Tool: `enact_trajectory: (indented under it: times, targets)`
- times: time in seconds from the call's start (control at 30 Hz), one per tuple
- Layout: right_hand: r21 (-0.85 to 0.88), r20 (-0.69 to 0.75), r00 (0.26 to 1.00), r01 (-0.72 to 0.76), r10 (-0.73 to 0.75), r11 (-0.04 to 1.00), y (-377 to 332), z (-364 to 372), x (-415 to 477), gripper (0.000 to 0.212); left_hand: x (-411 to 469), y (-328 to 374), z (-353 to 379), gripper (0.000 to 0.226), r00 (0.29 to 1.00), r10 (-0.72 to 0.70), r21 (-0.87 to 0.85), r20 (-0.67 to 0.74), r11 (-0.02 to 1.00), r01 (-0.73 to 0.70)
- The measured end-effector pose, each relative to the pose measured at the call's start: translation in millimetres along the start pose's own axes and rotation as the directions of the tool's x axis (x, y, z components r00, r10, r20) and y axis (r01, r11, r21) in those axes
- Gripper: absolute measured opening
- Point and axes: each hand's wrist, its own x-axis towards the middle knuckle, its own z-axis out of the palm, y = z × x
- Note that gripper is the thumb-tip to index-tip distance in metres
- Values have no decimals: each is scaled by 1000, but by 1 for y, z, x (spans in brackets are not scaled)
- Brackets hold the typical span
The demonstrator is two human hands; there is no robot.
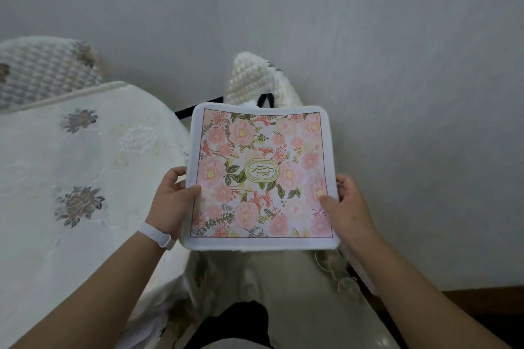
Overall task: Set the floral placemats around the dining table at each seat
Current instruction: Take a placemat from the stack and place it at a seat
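A square floral placemat (261,176), pink flowers with a white border and a green oval emblem in the middle, is held level in the air in front of me. My left hand (173,201) grips its left edge, thumb on top. My right hand (347,204) grips its right edge, thumb on the print. The placemat hangs beside the dining table (71,178), to its right and apart from it. The table wears a white embroidered cloth with grey flower motifs.
A chair with a white quilted cover (255,79) stands just beyond the placemat against the grey wall (368,37). Another quilted chair back (42,71) shows at the far left behind the table. Pale floor and my legs are below.
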Motion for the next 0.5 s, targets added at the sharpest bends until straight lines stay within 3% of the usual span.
enact_trajectory:
  times: [0.5]
  targets:
    - [-129,321,944,126,-79,984,-66,123,194,34,140,5,-45,22,967,-84,-183,-240,982,40]
